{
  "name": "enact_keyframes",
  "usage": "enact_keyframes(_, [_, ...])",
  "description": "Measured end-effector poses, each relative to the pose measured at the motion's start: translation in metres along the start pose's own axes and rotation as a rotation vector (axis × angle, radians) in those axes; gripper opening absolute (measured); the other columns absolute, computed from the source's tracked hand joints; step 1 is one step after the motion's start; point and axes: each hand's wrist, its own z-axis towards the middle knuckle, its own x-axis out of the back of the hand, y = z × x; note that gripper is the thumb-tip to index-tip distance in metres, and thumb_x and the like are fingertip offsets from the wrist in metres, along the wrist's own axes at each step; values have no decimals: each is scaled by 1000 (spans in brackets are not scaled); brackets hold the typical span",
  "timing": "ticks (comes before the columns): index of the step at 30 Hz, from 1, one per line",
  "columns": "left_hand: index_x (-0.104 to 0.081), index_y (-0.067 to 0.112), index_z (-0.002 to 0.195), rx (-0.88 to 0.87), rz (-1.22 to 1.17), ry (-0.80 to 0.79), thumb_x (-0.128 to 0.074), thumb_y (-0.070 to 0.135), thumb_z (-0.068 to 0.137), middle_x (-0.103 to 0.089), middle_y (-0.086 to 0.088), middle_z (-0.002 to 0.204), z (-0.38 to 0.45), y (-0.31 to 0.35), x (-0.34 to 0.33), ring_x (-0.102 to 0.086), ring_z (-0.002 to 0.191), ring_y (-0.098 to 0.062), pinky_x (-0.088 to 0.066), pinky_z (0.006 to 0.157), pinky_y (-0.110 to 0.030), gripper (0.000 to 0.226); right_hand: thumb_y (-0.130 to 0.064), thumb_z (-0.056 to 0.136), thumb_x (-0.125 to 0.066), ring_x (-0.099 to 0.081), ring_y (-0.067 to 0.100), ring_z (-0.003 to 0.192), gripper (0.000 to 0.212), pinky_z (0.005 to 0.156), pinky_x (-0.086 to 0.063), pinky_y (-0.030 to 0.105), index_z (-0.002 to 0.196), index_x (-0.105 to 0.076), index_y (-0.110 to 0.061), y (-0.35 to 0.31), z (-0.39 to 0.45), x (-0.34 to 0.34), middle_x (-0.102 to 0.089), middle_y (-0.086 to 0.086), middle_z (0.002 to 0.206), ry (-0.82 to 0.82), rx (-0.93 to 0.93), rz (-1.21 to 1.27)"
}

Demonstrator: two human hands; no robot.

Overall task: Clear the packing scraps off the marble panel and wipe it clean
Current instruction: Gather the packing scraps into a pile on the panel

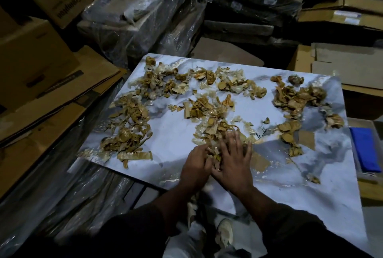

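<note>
One marble panel lies flat, white with grey veining, its far left corner near wrapped bundles and its near edge running down toward the person's legs. Packing scraps of brown tape, paper and clear film are strewn over it in roughly five loose clusters: one long drift down the left side, one along the far edge, one in the middle, one at the far right, and a smaller string beside a flat brown patch right of centre. The near right part of the panel shows bare marble, the widest open stretch; a narrower bare lane runs between the left drift and the middle heap.

Two hands work at the near middle. The left hand has its fingers curled into the scraps, apparently pinching some, though blur makes that uncertain. The right hand lies flat, fingers spread and straight, pressing on the same heap.

A blue cloth lies in a tray off the right edge. Cardboard boxes crowd the left side.
</note>
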Motion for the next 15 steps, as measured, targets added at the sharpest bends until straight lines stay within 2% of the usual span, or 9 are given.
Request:
enact_keyframes(2, [-58,15,135,-7,-11,102,-56,30,91,-61,0,128,2,-2,6,-59,112,-12,-48,102,-38,47,-82,82,-48,-8,34,156,102,118,-11,70,159,-30,-17,12,2,4,-19,15,167,30,0,9])
enact_keyframes(4, [-57,14,135,-1,7,169,-60,31,88,-57,-1,126,5,-4,14,-59,104,-13,-50,97,-38,50,-89,75,-49,-2,34,157,113,119,-10,70,161,-25,-20,22,6,7,-15,14,168,17,0,11])
enact_keyframes(7, [-39,15,152,88,84,29,-69,29,85,-40,-8,149,13,-19,16,-53,126,-28,-48,105,-45,75,-94,68,-48,6,35,156,123,119,-10,69,163,-15,-23,30,12,8,-8,13,170,-69,-31,41])
enact_keyframes(9, [-27,16,159,131,124,-72,-75,27,84,-28,-6,161,20,-24,14,-42,141,-29,-42,113,-46,90,-97,66,-45,7,35,156,126,119,-11,68,163,-10,-25,29,17,5,-3,11,170,-135,-26,62])
enact_keyframes(12, [-29,15,158,117,84,-120,-71,13,83,-33,-7,157,34,-18,12,-43,140,-25,-39,116,-39,86,-99,68,-40,7,33,157,123,122,-5,65,163,-9,-28,22,27,0,1,7,171,-170,2,87])
enact_keyframes(14, [-34,14,154,85,107,-147,-66,8,84,-39,-7,151,44,-11,12,-44,137,-23,-38,112,-31,78,-97,71,-41,1,32,157,115,122,-9,62,162,-17,-31,17,34,-2,-4,6,170,-164,27,92])
enact_keyframes(15, [-38,14,152,60,113,-152,-63,9,84,-42,-8,147,48,-10,12,-45,135,-23,-38,110,-32,72,-95,73,-42,-4,32,157,109,121,-13,61,160,-21,-32,16,38,-2,-10,6,170,-160,44,90])
